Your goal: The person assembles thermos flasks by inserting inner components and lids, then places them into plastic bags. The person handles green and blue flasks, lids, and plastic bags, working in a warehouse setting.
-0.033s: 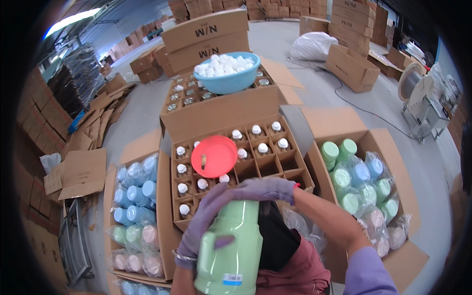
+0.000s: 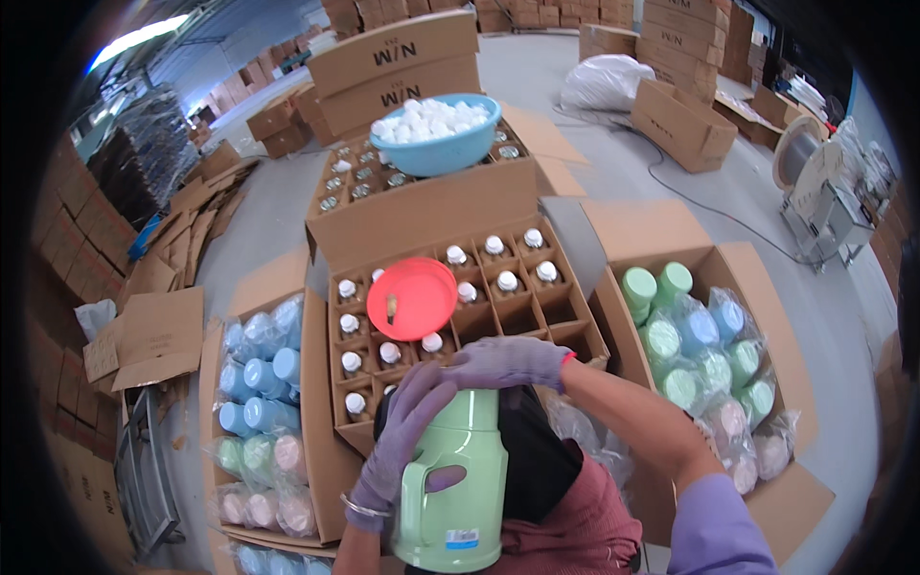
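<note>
A glossy light green plastic jug with a side handle and a small label near its base stands upright at my lap. Gloved in purple, my left hand wraps round its upper left side, and part of the glove shows through the handle opening. My right hand, also gloved, lies across the jug's top with fingers bent over it, hiding the mouth. Just beyond, a divided carton holds several white-topped bottles. A red round dish rests over them, carrying a small brownish object.
Left, a carton holds bagged blue, green and pink containers; another carton with similar ones stands right. Farther back, a blue basin of white pieces sits on a carton of bottles. A cable crosses the floor to a reel machine.
The jug has come slightly more upright, and its base now shows fully. Both hands keep their places at its upper part. The whole view has shifted a little.
</note>
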Demonstrator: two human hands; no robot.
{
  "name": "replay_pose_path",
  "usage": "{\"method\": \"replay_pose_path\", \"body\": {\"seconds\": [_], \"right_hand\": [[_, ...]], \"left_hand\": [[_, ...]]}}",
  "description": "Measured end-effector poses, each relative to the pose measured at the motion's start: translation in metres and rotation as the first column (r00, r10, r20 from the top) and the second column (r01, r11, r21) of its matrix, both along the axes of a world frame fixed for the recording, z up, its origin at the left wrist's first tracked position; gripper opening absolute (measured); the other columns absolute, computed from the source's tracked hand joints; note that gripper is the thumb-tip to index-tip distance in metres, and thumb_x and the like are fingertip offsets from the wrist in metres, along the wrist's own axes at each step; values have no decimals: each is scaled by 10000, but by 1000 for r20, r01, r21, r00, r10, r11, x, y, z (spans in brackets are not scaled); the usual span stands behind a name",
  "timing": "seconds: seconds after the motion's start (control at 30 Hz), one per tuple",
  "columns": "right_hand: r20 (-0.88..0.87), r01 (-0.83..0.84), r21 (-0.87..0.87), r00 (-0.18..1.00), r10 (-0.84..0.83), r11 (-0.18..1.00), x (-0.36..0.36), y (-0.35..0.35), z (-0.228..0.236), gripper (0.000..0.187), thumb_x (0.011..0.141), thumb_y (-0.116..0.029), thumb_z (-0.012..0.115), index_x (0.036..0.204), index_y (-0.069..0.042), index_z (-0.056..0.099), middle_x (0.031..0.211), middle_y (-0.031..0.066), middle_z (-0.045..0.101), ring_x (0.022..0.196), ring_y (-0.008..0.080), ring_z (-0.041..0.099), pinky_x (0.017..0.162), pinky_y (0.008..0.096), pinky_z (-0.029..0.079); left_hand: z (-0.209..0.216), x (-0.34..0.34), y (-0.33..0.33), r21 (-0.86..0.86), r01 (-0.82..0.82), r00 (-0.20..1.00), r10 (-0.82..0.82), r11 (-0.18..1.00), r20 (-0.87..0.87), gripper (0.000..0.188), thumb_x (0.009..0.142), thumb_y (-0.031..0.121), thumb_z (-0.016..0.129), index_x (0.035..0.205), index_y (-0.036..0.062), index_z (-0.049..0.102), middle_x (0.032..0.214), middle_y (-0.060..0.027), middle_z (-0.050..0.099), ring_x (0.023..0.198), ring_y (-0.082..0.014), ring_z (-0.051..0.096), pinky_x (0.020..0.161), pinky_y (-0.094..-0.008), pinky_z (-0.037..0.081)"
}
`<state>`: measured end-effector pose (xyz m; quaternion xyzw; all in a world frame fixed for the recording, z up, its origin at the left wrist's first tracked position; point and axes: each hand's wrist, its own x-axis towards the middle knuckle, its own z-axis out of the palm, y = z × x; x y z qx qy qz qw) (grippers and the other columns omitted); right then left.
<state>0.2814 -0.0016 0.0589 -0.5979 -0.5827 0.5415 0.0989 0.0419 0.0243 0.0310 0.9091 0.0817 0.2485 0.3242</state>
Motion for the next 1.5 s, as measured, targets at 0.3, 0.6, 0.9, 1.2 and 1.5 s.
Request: {"method": "replay_pose_path", "body": {"seconds": [0.3,0.6,0.9,1.2,1.5], "right_hand": [[-228,228,-94,943,-243,969,41,-30,-32,556,899,-526,668,1068,3,706,879,45,674,650,140,661,596,279,560],[544,270,228,761,-353,935,107,-160,-352,544,880,-508,676,1102,-12,685,990,164,706,881,272,677,826,381,537],[-528,649,191,701,-480,736,76,-42,-79,211,1000,-189,585,1058,-4,669,851,-11,636,734,72,612,687,255,534],[-324,544,770,783,-531,334,21,25,-68,404,942,-241,649,1287,-33,619,1100,103,687,1136,238,621,1015,396,446],[-340,859,415,454,-824,302,62,-15,-178,343,911,-94,611,1248,-42,644,1205,129,687,1185,244,624,1081,397,415]], "left_hand": [[-81,-90,-127,-314,-245,968,251,917,-22,579,897,257,625,1379,-41,506,1497,-270,421,1347,-415,467,1105,-491,392],[-49,-90,-37,-376,-664,724,681,647,-108,388,948,81,476,1291,-46,605,1248,-189,656,1253,-303,580,1099,-406,411],[12,53,57,-433,-200,975,132,879,-180,808,901,343,731,1527,6,347,1532,-194,415,1424,-298,394,1178,-387,303],[-19,59,74,-795,-321,905,415,514,-97,379,981,219,622,1244,-53,644,1023,-18,697,902,-113,622,790,-281,509],[-100,-83,84,-50,-611,780,611,790,135,373,993,240,564,1280,1,548,1188,-143,657,1071,-253,665,934,-414,546]]}}
